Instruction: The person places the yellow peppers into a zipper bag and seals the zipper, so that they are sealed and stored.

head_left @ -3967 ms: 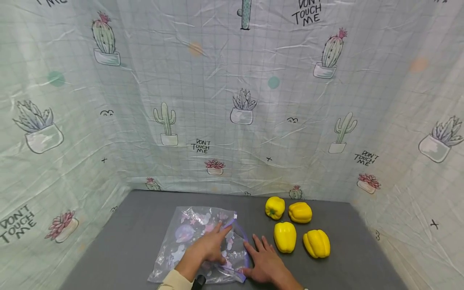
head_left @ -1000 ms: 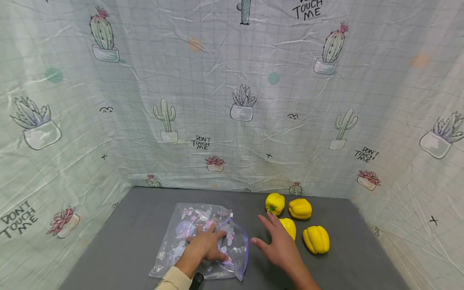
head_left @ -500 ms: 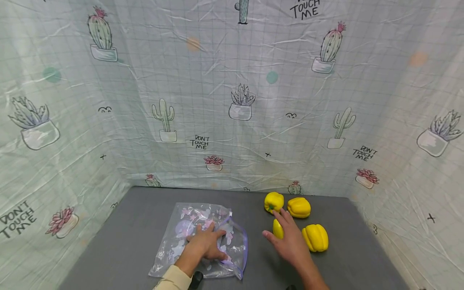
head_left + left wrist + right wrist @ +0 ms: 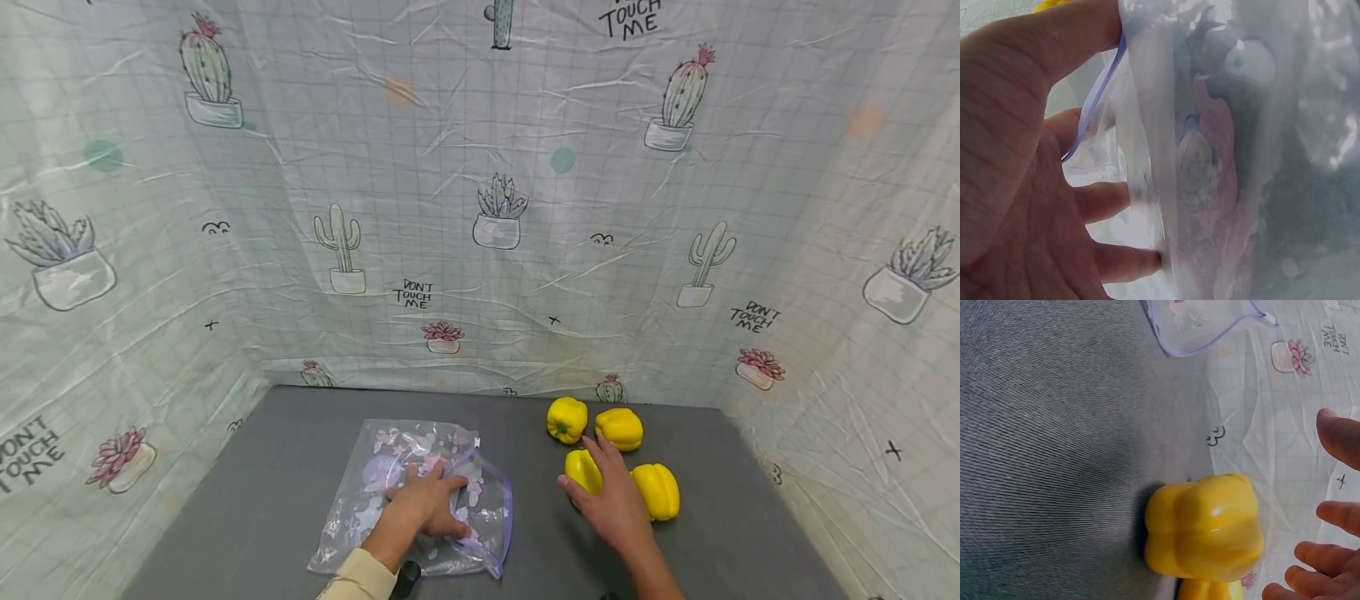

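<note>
A clear plastic zip bag (image 4: 352, 508) with pastel prints lies flat, its purple-edged mouth spread toward the right. My left hand (image 4: 423, 507) rests on it with fingers splayed. In the left wrist view its thumb (image 4: 1079, 37) lies by the purple edge and its fingertips touch the film. My right hand (image 4: 617, 502) hovers over a yellow bell pepper (image 4: 581, 471), partly covering it. The right wrist view shows a gap between the relaxed fingers (image 4: 1325, 559) and the closest pepper (image 4: 1204, 528); nothing is held.
Three more yellow bell peppers surround the right hand: one back left (image 4: 567, 419), one back right (image 4: 619, 429), one to its right (image 4: 657, 492). The grey table (image 4: 247, 500) is walled in by a cactus-print curtain (image 4: 450, 208).
Four seconds ago both hands were at the bag's mouth, which now stands wider. The right hand has left it and moved right over a pepper; the left hand has stayed on the bag.
</note>
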Demonstrator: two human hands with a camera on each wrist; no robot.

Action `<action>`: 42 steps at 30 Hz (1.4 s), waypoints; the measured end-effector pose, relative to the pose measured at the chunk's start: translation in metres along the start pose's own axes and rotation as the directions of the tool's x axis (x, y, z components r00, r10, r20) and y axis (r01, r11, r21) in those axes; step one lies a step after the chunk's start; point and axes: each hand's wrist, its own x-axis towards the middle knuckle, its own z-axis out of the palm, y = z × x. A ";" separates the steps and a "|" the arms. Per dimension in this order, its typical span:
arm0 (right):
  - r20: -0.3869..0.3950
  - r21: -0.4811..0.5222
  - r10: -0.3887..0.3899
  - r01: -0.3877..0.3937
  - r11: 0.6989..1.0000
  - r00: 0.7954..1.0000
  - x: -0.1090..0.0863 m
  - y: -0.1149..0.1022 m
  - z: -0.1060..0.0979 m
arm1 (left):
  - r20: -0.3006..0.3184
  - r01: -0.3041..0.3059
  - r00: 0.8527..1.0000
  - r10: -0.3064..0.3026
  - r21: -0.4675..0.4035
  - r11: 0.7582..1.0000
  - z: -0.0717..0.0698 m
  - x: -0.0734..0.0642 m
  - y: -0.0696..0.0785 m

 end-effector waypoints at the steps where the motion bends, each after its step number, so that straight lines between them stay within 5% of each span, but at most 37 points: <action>1: -0.004 0.005 0.001 -0.001 1.000 1.000 0.000 0.001 0.000 | 0.000 -0.001 1.000 0.001 0.000 1.000 0.000 0.000 0.000; 42: -0.008 0.087 0.205 -0.204 0.975 0.979 0.014 0.038 0.033 | -0.009 -0.003 1.000 0.003 -0.006 1.000 0.001 -0.002 0.001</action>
